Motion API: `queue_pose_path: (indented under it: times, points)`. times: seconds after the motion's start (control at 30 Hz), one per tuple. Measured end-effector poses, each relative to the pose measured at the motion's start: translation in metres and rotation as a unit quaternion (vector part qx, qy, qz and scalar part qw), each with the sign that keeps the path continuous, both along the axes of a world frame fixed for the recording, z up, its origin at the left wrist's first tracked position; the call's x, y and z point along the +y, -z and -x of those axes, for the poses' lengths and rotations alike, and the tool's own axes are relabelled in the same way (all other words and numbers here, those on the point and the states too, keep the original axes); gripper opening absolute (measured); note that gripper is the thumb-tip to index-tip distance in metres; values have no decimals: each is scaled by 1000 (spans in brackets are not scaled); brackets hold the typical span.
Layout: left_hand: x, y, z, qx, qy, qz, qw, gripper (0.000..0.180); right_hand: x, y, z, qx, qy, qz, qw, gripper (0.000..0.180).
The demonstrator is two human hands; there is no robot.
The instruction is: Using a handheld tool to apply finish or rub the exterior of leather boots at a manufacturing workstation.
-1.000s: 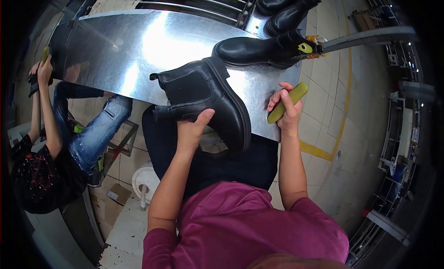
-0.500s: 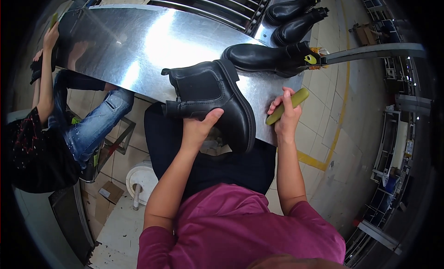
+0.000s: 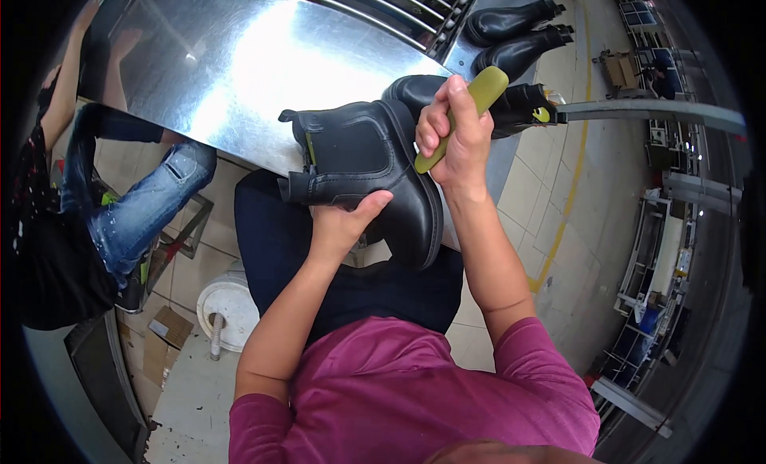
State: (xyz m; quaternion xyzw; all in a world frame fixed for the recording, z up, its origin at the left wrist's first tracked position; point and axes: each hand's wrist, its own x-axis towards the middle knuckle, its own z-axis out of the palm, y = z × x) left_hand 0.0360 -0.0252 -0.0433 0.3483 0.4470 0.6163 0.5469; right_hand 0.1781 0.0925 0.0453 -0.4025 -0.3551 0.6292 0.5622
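left hand: thumb on boot | right hand: curled round green tool

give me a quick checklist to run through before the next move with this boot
1. Left hand gripping the black Chelsea boot: ok, thumb on its near side.
2. Right hand holding the olive-green oblong tool: ok, fingers wrapped round it.
3. Elastic side panel in view: ok, uncovered.
4. Tool's lower end touching the held boot: cannot tell, they overlap in this view.
5. Full view of the boot behind the right hand: not ok, hand and tool partly hide it.
6. Held boot resting on the metal table: cannot tell.
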Motion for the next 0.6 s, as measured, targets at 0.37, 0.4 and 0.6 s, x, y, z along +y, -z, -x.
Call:
queue_pose_path:
  times: [0.37, 0.4, 0.6]
  points:
    - [3, 3, -2, 56, -24, -26, 998, 44, -5, -1, 22, -123, -46, -62, 989, 19]
    - [3, 0, -1, 73, -22, -26, 997, 44, -9, -1, 22, -159, -60, -108, 979, 17]
    - [0, -1, 0, 46, 1, -9, 999, 43, -1, 4, 12, -117, -43, -89, 988, 20]
